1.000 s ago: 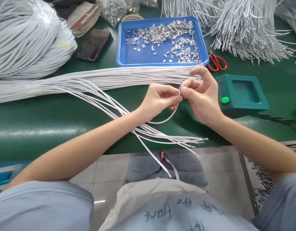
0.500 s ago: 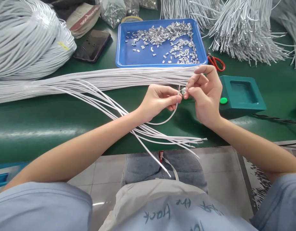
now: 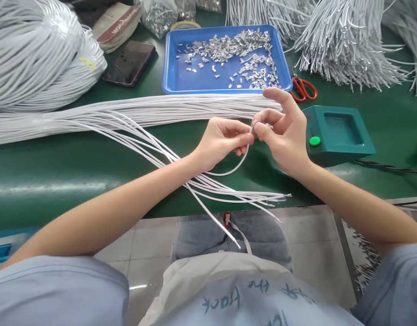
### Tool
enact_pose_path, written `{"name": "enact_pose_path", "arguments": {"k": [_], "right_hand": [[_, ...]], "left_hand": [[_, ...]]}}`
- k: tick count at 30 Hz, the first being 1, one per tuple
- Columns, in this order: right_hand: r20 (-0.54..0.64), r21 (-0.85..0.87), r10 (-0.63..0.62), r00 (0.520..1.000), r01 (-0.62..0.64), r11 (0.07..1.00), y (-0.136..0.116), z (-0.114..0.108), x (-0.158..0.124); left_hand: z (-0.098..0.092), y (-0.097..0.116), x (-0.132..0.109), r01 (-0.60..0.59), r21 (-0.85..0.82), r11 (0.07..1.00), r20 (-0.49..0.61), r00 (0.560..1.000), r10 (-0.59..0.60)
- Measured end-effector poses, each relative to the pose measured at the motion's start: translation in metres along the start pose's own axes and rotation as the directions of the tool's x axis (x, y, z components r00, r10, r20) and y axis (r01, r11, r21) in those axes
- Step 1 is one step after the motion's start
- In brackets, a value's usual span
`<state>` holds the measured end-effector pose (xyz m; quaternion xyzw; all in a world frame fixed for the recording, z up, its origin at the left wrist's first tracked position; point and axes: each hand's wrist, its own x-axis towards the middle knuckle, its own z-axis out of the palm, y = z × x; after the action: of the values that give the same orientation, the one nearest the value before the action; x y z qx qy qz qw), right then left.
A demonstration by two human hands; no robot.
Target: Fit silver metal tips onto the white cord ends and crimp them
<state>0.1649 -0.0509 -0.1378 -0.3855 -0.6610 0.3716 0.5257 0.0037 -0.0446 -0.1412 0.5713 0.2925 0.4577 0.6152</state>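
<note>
My left hand [image 3: 227, 139] pinches a white cable [image 3: 241, 158] close to its stripped end, which points upward; the rest curves down beneath the wrist. Thumb and index finger of my right hand [image 3: 279, 131] are closed together at that cable's tip, touching it. A small metal terminal [image 3: 270, 126] shows behind the right thumb, and the pinched spot itself is mostly hidden by the fingers. Several loose white cables [image 3: 229, 192] pass below my left forearm, their bare ends fanned past the table edge. Behind both hands lies a long bundle of white cables [image 3: 181, 108].
A blue tray [image 3: 191, 83] of small metal terminals stands behind the bundle, with red-handled scissors [image 3: 304, 89] at its right. A teal device with a green button [image 3: 315, 141] is beside my right hand. A phone [image 3: 130, 63], a large cable coil [image 3: 42, 54] and finished cable bundles [image 3: 351, 45] lie around.
My right hand has moved slightly left, bringing its fingertips from beside the cable's end onto it. My left hand keeps its pinch, almost unmoved.
</note>
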Motion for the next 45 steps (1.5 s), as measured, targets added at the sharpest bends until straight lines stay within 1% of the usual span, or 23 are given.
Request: {"name": "enact_pose_path", "arguments": {"k": [3, 5, 7, 10, 12, 14, 17, 21, 22, 24, 26, 30, 32, 35, 38, 42, 45], "right_hand": [[-0.008, -0.035, -0.029, 1.000, 0.029, 0.999, 0.002, 0.000, -0.001], [-0.043, -0.060, -0.070, 0.997, 0.067, 0.996, 0.003, -0.001, -0.001], [-0.082, -0.080, -0.082, 0.993, 0.076, 0.994, 0.004, -0.002, -0.001], [-0.093, -0.051, -0.090, 0.992, 0.086, 0.995, 0.002, -0.002, -0.001], [-0.064, -0.035, -0.093, 0.994, 0.091, 0.995, 0.000, -0.001, -0.001], [-0.043, -0.054, -0.076, 0.996, 0.073, 0.996, 0.000, 0.000, -0.002], [-0.043, -0.066, -0.059, 0.997, 0.056, 0.996, 0.000, 0.000, -0.002], [-0.025, -0.027, -0.062, 0.998, 0.061, 0.998, -0.002, 0.001, -0.002], [-0.016, -0.029, -0.058, 0.998, 0.058, 0.998, -0.003, 0.001, -0.003], [-0.006, -0.046, -0.061, 0.998, 0.060, 0.997, -0.004, 0.002, -0.003], [-0.018, -0.086, -0.092, 0.996, 0.090, 0.992, -0.004, 0.002, -0.004], [-0.116, -0.210, -0.203, 0.972, 0.176, 0.962, -0.002, 0.001, -0.004], [-0.139, -0.234, -0.221, 0.965, 0.185, 0.955, -0.002, 0.000, -0.005], [-0.092, -0.201, -0.214, 0.972, 0.193, 0.960, -0.006, 0.000, -0.007], [-0.043, -0.182, -0.182, 0.982, 0.172, 0.968, -0.008, 0.001, -0.008], [-0.017, -0.194, -0.151, 0.988, 0.144, 0.970, -0.007, 0.000, -0.007], [-0.016, -0.173, -0.132, 0.991, 0.128, 0.977, -0.006, 0.000, -0.005]], "left_hand": [[0.000, 0.000, 0.000, -0.004, -0.013, 1.000, 0.002, 1.000, 0.004], [0.000, 0.000, -0.001, -0.001, -0.034, 0.999, -0.003, 1.000, 0.001], [0.000, 0.000, -0.001, 0.012, -0.045, 0.999, -0.018, 1.000, -0.013], [0.000, 0.000, -0.001, 0.023, -0.038, 0.999, -0.023, 0.999, -0.024], [0.000, 0.000, -0.001, 0.020, -0.029, 0.999, 0.009, 1.000, -0.019], [0.000, 0.001, -0.001, 0.013, -0.021, 1.000, 0.040, 0.999, -0.012], [0.001, 0.003, -0.002, 0.011, -0.018, 1.000, 0.066, 0.998, -0.010], [0.001, 0.005, -0.003, 0.033, -0.007, 0.999, 0.147, 0.989, -0.032], [0.001, 0.005, -0.003, 0.029, -0.002, 1.000, 0.152, 0.988, -0.028], [0.001, 0.004, -0.003, 0.013, 0.018, 1.000, 0.126, 0.992, -0.015], [0.001, 0.003, -0.003, 0.000, 0.037, 0.999, 0.076, 0.997, -0.003], [0.000, 0.001, -0.001, -0.024, 0.046, 0.999, 0.003, 1.000, 0.024], [0.000, 0.001, -0.001, -0.034, 0.048, 0.998, -0.017, 0.999, 0.035], [0.000, 0.001, 0.000, -0.046, 0.046, 0.998, -0.016, 0.999, 0.047], [0.000, 0.002, 0.000, -0.054, 0.022, 0.998, 0.006, 0.999, 0.054], [-0.002, 0.001, 0.000, -0.045, 0.045, 0.998, 0.023, 0.999, 0.044], [-0.002, 0.000, -0.001, -0.050, 0.062, 0.997, 0.028, 0.998, 0.049]]}}
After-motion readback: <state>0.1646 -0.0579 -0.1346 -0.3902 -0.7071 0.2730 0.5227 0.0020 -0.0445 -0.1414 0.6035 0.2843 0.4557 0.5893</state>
